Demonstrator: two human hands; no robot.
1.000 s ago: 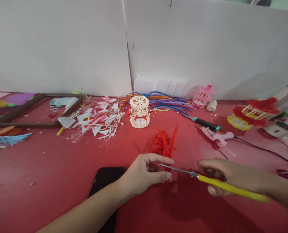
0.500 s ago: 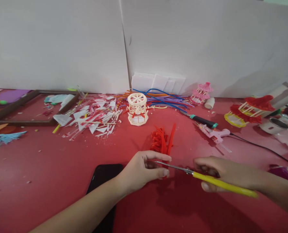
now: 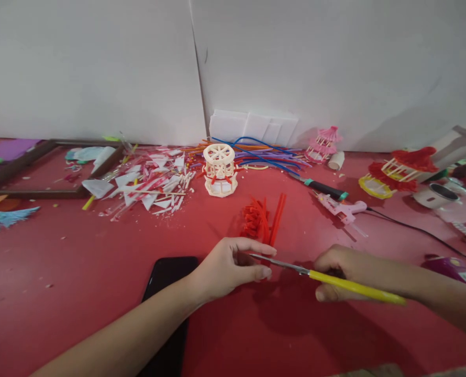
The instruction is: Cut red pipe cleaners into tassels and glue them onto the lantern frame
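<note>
My right hand grips a pair of scissors with yellow handles. The blades point left, look nearly closed, and their tips lie between the thumb and forefinger of my left hand. Those left fingers are closed in a pinch around a red pipe cleaner, mostly hidden by the fingers and blades. Just beyond lies a small pile of short red pipe cleaner pieces. Past it stands a cream-coloured round tower model with red bits around its middle.
A black phone lies under my left forearm. On the right are a pink glue gun with a cord, a black-and-teal tool and a red-and-yellow model. Scraps and a brown frame spread to the left.
The view has shifted slightly, so most things sit a little higher in it. Both hands keep nearly the same pose; the scissors still reach between the left fingers. A pale patch appears at the bottom right edge.
</note>
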